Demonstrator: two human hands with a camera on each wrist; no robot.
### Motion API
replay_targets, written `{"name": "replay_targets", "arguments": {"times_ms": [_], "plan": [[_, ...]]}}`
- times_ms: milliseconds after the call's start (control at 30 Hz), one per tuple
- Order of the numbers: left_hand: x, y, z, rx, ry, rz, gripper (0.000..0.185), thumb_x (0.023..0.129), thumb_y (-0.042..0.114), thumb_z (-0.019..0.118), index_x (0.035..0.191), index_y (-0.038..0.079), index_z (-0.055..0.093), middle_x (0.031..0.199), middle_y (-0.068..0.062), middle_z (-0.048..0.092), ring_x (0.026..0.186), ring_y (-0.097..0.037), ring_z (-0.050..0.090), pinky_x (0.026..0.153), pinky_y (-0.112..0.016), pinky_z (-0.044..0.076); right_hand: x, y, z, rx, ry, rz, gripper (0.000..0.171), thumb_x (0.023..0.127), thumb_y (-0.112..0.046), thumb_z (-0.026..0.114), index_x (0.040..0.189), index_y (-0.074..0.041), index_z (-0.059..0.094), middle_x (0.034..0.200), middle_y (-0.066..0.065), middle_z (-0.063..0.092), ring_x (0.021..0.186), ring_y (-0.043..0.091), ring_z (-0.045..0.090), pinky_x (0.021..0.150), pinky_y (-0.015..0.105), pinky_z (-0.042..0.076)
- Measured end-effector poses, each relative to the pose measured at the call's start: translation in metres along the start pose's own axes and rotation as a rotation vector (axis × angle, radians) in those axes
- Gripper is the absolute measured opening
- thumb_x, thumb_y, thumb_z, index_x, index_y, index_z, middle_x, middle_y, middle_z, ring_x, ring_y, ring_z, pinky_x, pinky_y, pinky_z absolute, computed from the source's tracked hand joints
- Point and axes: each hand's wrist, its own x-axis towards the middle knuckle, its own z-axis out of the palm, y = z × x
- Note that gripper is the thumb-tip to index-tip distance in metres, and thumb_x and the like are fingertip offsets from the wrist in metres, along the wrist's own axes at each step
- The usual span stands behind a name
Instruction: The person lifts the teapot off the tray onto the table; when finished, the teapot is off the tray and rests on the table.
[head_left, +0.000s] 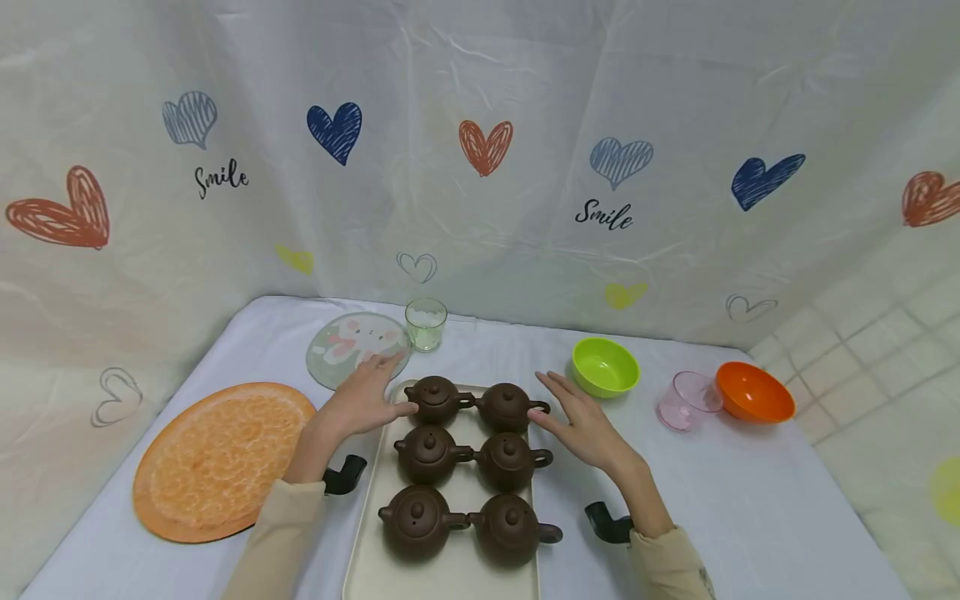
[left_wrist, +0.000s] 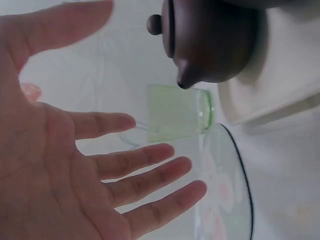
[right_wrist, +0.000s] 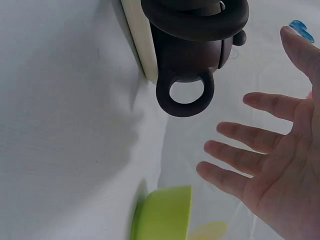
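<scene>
A: Start with the biggest thing. Where does the cream tray [head_left: 371,533] sit?

B: At the near edge of the white-covered table [head_left: 750,500], roughly central. It carries six brown teapots [head_left: 508,460] in three rows of two, spouts towards the tray's left edge and handles towards its right.

A: And around it?

B: An orange round mat [head_left: 217,458] lies near the table's left edge, and a smaller rabbit-print mat [head_left: 348,346] lies just beyond the tray's far left corner. A lime bowl [head_left: 604,367] and an orange bowl [head_left: 753,393] stand towards the far right, with a pink cup [head_left: 686,402] on its side between them. A green glass [head_left: 426,323] stands at the far edge.

A: The hands?

B: Both are spread flat and hold nothing. The left hand [head_left: 363,400] hovers at the tray's far left corner, thumb close to the spout of the far left teapot [head_left: 438,398]. The right hand [head_left: 581,425] hovers just off the tray's right edge, beside the handle of the far right teapot [right_wrist: 192,50].

A: If the tray is what they are reaching for, what would make for a good grip?

B: I'd judge that both palms should meet its rims level and opposite each other. Six loose-lidded pots will slide or clink on any tilt, so any move should be slow and flat.
</scene>
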Motion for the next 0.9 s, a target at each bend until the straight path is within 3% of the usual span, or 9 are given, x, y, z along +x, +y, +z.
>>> {"name": "replay_targets", "arguments": {"times_ms": [133, 267, 433, 667, 900], "plan": [[0.005, -0.011, 0.004, -0.062, -0.008, -0.027, 0.078, 0.083, 0.035, 0.070, 0.144, -0.003, 0.038, 0.137, -0.029, 0.047, 0.129, -0.045, 0.041, 0.101, -0.057, 0.040, 0.001, 0.004, 0.002, 0.038, 0.007, -0.015, 0.066, 0.091, -0.047, 0.058, 0.144, -0.011, 0.044, 0.147, 0.017, 0.041, 0.136, 0.037, 0.036, 0.107, 0.060, 0.033], [0.009, -0.018, 0.012, -0.082, 0.004, -0.049, 0.068, 0.080, 0.030, 0.074, 0.133, -0.005, 0.050, 0.113, -0.024, 0.062, 0.101, -0.036, 0.060, 0.084, -0.048, 0.051, 0.003, 0.009, 0.004, 0.060, 0.025, -0.020, 0.061, 0.090, -0.041, 0.061, 0.141, -0.010, 0.048, 0.143, 0.014, 0.048, 0.134, 0.035, 0.040, 0.108, 0.056, 0.035], [0.011, -0.023, 0.019, -0.087, 0.028, -0.063, 0.064, 0.075, 0.022, 0.079, 0.127, -0.006, 0.055, 0.102, -0.018, 0.066, 0.087, -0.028, 0.061, 0.075, -0.042, 0.050, 0.007, 0.014, 0.007, 0.073, 0.058, -0.054, 0.056, 0.089, -0.034, 0.065, 0.136, -0.005, 0.053, 0.136, 0.014, 0.055, 0.128, 0.033, 0.048, 0.104, 0.053, 0.041], [0.017, -0.030, 0.026, -0.298, 0.058, -0.140, 0.055, 0.069, -0.006, 0.069, 0.123, -0.008, 0.057, 0.095, -0.019, 0.065, 0.067, -0.021, 0.063, 0.052, -0.027, 0.055, 0.013, 0.023, 0.016, 0.178, 0.073, -0.087, 0.046, 0.087, -0.016, 0.069, 0.127, 0.003, 0.058, 0.121, 0.019, 0.063, 0.113, 0.031, 0.061, 0.093, 0.045, 0.052], [0.019, -0.034, 0.032, -0.398, 0.088, -0.235, 0.051, 0.062, -0.011, 0.058, 0.113, -0.009, 0.063, 0.086, -0.016, 0.066, 0.061, -0.017, 0.061, 0.049, -0.029, 0.055, 0.014, 0.026, 0.027, 0.206, 0.113, -0.101, 0.023, 0.085, -0.007, 0.070, 0.106, 0.001, 0.069, 0.102, 0.013, 0.071, 0.092, 0.025, 0.069, 0.077, 0.029, 0.058]]}}
